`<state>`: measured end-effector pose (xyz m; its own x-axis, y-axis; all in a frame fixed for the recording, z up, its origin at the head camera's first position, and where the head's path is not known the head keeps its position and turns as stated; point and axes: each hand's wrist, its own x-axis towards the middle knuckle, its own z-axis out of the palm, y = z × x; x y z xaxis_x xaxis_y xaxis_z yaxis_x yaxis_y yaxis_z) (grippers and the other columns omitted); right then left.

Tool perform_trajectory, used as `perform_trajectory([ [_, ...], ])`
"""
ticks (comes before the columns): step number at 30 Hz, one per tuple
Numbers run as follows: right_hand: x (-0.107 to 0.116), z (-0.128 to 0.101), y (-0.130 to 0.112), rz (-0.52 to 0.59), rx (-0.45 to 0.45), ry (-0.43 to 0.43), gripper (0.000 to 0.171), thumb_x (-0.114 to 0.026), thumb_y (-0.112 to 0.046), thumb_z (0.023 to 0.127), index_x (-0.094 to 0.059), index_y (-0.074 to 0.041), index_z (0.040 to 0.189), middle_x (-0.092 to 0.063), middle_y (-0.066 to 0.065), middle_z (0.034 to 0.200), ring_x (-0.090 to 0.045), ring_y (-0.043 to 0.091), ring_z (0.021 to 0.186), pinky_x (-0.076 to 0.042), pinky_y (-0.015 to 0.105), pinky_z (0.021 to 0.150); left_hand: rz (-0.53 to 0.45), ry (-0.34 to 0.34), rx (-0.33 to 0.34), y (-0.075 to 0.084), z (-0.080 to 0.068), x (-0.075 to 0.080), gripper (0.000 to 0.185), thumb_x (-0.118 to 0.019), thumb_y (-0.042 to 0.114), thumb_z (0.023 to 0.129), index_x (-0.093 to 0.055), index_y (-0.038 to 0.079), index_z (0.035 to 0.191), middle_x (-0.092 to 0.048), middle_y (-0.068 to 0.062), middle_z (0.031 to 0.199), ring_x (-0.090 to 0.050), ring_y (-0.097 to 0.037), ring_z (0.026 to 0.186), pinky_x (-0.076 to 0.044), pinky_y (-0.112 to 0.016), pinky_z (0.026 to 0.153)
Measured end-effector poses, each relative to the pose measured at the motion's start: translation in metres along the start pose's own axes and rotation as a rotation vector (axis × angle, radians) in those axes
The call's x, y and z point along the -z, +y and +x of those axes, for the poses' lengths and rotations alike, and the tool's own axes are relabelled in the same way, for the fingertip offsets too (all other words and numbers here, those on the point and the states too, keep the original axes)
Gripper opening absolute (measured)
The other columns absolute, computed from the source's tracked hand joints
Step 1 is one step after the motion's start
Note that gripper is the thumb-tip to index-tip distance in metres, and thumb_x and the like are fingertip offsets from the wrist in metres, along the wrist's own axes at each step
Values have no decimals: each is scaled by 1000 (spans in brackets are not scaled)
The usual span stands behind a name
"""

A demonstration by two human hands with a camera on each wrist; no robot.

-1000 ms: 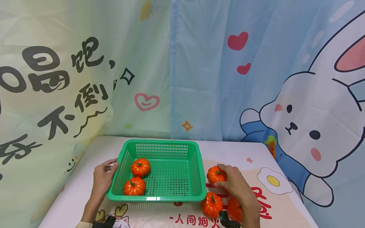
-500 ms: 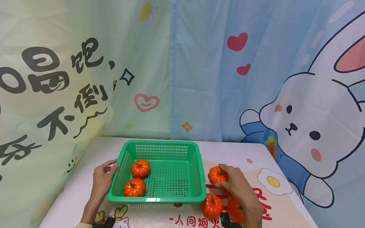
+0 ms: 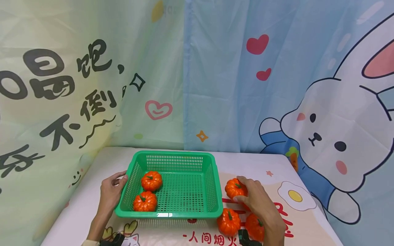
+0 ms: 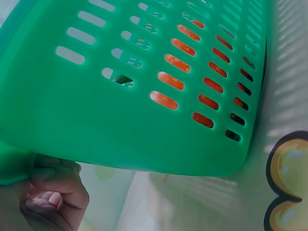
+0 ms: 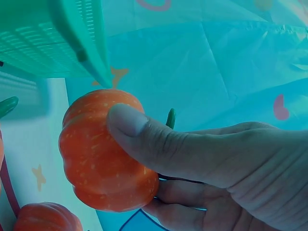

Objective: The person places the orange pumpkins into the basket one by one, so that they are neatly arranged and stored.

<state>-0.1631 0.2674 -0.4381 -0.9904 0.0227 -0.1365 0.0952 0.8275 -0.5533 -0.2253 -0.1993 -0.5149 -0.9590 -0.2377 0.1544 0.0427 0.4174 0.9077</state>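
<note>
The green slotted plastic basket [image 3: 172, 184] has a smooth, slightly glossy rim; the small orange ribbed pumpkin [image 5: 103, 151] looks matt and faintly speckled, like foam; the printed cartoon backdrop cloth [image 3: 277, 85] is thin, creased and softly sheened

Two pumpkins [image 3: 148, 191] lay in the basket [image 3: 172, 214], at its left side; three pumpkins [image 3: 237, 208] sat right of the basket.
</note>
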Motion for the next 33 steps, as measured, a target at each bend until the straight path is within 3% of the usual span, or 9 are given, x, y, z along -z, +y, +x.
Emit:
perform_trajectory([
  [22, 10, -5, -9, -30, 19, -1, 78, -88, -17, 92, -53, -3, 161, -61, 23, 153, -54, 49, 140, -50, 70, 113, -5, 0, 1, 0, 0, 0, 35, -66, 14, 109, -71, -8, 136, -78, -28, 97, -67, -2, 61, -57, -21, 57],
  [33, 11, -9, -16, -24, 79, 23, 77, -88, -17, 92, -54, -2, 159, -60, 23, 156, -56, 48, 141, -48, 69, 116, -2, -3, 0, 1, -1, 0, 35, -66, 13, 109, -71, -8, 136, -79, -29, 96, -67, -1, 61, -57, -21, 57],
])
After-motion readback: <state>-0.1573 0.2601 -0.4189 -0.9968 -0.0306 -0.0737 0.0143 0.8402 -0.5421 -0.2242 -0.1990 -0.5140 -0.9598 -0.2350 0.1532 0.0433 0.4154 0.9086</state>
